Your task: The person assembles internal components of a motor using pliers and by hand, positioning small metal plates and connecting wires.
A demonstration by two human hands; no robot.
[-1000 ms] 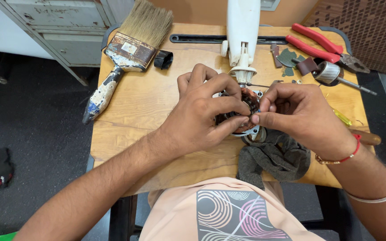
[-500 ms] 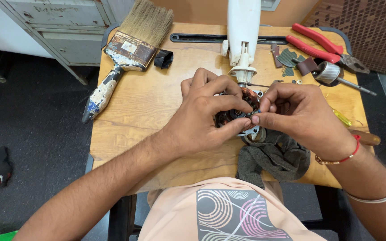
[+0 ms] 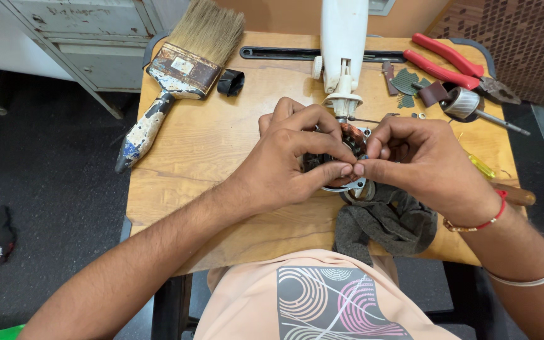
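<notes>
Left hand: I saw my left hand [image 3: 291, 157] cupped over the small round motor part with copper-brown windings and a pale metal rim [image 3: 352, 140], its fingers curled narrow around it, thumb tip pressed against the right thumb tip at the part's near edge.
Right hand: my right hand [image 3: 423, 160] closed in from the other side, fingers bent tight and pinching at the same part; whether a wire sat between the fingertips I could not tell.
Motor part: it lay at the middle of the worn yellow wooden table [image 3: 221, 145], mostly hidden by both hands, just below the white plastic appliance body with a ribbed collar [image 3: 342, 44].
Cloth: a crumpled grey knitted cloth [image 3: 385, 220] lay soft and rumpled under my right wrist, touching the motor part's near side.
Brush: a wide paintbrush with pale bristles, a rusty metal ferrule and a paint-flecked handle [image 3: 181, 69] lay slanted at the table's far left; a small pale rectangular label sat on the ferrule.
Tape piece: a small black glossy curl of tape [image 3: 230, 82] lay just beside the brush ferrule.
Pliers: red-handled metal pliers [image 3: 454, 63] lay at the far right corner.
Wristwear: a red thread band [image 3: 481, 221] and a thin silver bangle [image 3: 530, 277] ringed my right forearm.
</notes>
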